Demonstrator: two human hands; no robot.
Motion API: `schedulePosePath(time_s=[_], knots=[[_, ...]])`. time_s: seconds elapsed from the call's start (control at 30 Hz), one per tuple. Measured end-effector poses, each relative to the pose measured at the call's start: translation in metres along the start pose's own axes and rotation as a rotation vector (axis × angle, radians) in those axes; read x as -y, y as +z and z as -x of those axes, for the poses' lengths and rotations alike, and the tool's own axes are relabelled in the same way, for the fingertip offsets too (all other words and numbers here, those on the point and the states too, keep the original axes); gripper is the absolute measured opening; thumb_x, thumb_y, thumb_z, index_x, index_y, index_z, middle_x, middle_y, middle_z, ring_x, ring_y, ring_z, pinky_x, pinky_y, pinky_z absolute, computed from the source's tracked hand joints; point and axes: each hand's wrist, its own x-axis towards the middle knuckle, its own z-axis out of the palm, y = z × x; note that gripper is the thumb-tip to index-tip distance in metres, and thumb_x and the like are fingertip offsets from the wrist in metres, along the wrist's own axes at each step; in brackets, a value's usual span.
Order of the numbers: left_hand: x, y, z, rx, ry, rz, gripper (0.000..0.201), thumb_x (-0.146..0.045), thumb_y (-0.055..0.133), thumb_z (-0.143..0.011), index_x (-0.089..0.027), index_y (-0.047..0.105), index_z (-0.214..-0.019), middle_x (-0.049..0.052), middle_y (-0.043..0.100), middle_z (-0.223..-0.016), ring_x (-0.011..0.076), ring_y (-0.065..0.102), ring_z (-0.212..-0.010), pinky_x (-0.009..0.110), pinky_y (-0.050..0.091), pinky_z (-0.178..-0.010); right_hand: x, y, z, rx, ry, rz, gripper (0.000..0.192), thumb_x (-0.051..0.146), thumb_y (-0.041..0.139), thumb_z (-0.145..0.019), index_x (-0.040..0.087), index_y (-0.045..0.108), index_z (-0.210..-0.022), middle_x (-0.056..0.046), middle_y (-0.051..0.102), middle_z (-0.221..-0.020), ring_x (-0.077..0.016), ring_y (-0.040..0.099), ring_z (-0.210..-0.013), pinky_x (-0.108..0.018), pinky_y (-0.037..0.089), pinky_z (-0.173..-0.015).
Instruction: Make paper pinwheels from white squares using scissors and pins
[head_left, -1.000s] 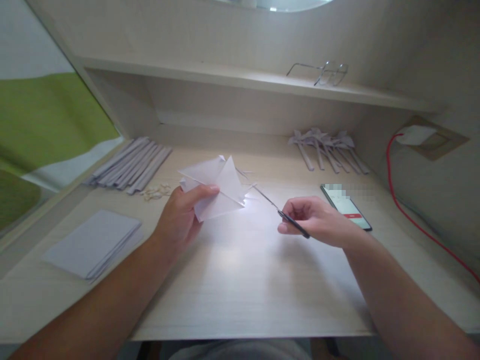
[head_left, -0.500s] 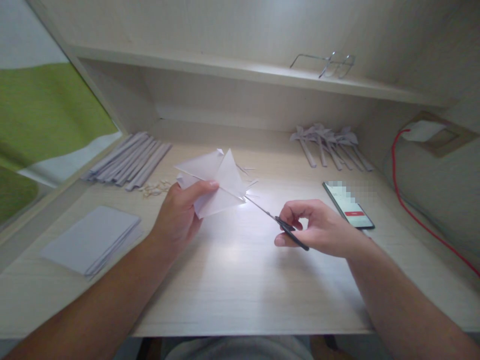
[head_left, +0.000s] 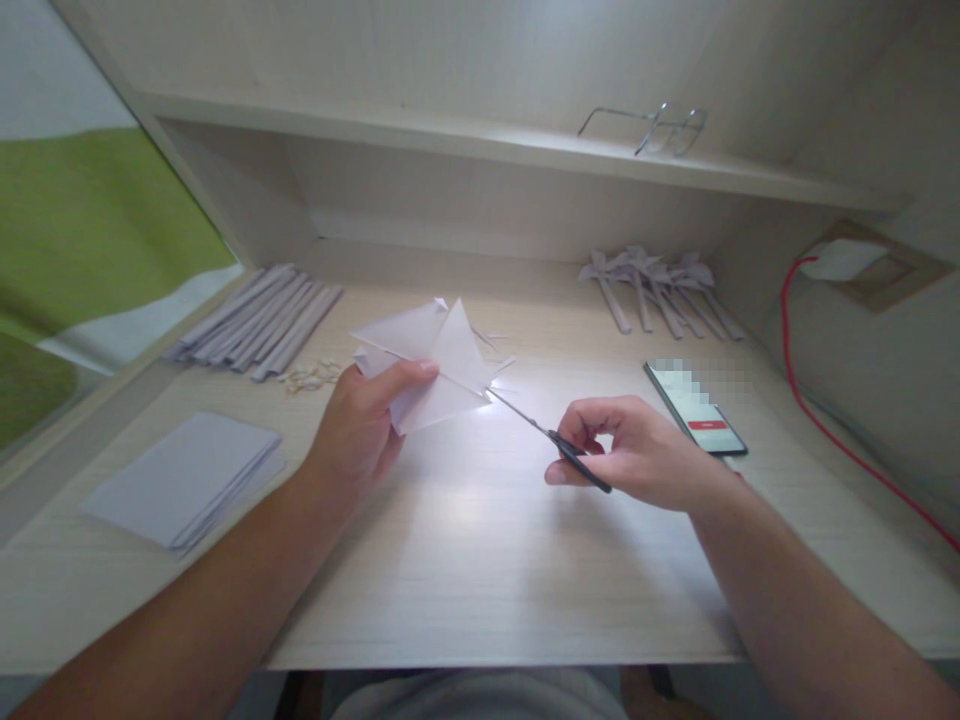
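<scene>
Pale wood grain covers the worktop (head_left: 480, 560), which is closed in by a back panel and a single shelf (head_left: 480, 140) above; a green and white cloth (head_left: 90, 230) is seen past its left edge. The near middle of the worktop lies bare, and open room is left between the two forearms.

One folded white paper (head_left: 431, 365) is gripped by the left hand (head_left: 360, 430), thumb on top, and is held just above the worktop's middle. One pair of scissors (head_left: 547, 435) is clasped by the right hand (head_left: 637, 450), fingers curled around the dark handles, with the blade tips touching the paper's right corner.

One stack of flat sheets (head_left: 180, 480) is laid near the left edge, one row of folded strips (head_left: 255, 320) at the back left, a small heap of scraps (head_left: 311, 377) beside it, and one cluster of paper pinwheels (head_left: 660, 290) at the back right; their number cannot be counted. One phone (head_left: 694, 408) lies just beyond the right hand, one red cable (head_left: 825, 430) runs along the right wall, and one pair of glasses (head_left: 645, 125) rests on the shelf.
</scene>
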Motion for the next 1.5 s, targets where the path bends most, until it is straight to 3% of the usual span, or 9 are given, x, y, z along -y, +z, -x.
schedulePosePath(time_s=[0.2, 0.4, 1.2, 1.5], knots=[[0.0004, -0.0005, -0.0003, -0.001, -0.017, 0.108, 0.033, -0.032, 0.079, -0.068, -0.023, 0.073, -0.099, 0.004, 0.078, -0.100, 0.0298, 0.073, -0.098, 0.035, 0.058, -0.081, 0.0022, 0.0000, 0.0000, -0.001, -0.001, -0.003, 0.041, 0.051, 0.088, -0.072, 0.019, 0.064, -0.066, 0.003, 0.057, -0.063, -0.0118, 0.049, -0.059, -0.025, 0.036, -0.052], [0.0019, -0.0017, -0.0011, -0.001, 0.011, 0.023, 0.030, -0.035, 0.075, -0.071, -0.023, 0.073, -0.098, 0.005, 0.077, -0.106, 0.0291, 0.072, -0.099, 0.034, 0.058, -0.081, 0.0017, 0.0003, 0.0001, 0.006, 0.009, -0.017, 0.041, 0.052, 0.088, -0.072, 0.019, 0.063, -0.066, 0.003, 0.057, -0.061, -0.0116, 0.049, -0.056, -0.025, 0.035, -0.050], [0.0012, -0.0012, -0.0007, 0.006, -0.007, 0.110, 0.025, -0.028, 0.077, -0.071, -0.024, 0.073, -0.095, 0.003, 0.078, -0.098, 0.0275, 0.073, -0.094, 0.035, 0.059, -0.083, 0.0023, 0.0001, 0.0009, 0.015, 0.022, -0.033, 0.040, 0.049, 0.089, -0.072, 0.019, 0.064, -0.067, 0.003, 0.057, -0.061, -0.0109, 0.048, -0.056, -0.025, 0.035, -0.052], [0.0053, -0.0008, -0.0027, -0.003, 0.001, 0.240, 0.023, -0.024, 0.082, -0.068, -0.022, 0.073, -0.089, 0.003, 0.076, -0.084, 0.0253, 0.074, -0.081, 0.032, 0.059, -0.074, 0.0016, -0.0008, 0.0001, 0.024, 0.031, -0.029, 0.042, 0.049, 0.089, -0.072, 0.019, 0.061, -0.065, 0.004, 0.054, -0.062, -0.0112, 0.046, -0.059, -0.025, 0.034, -0.053]])
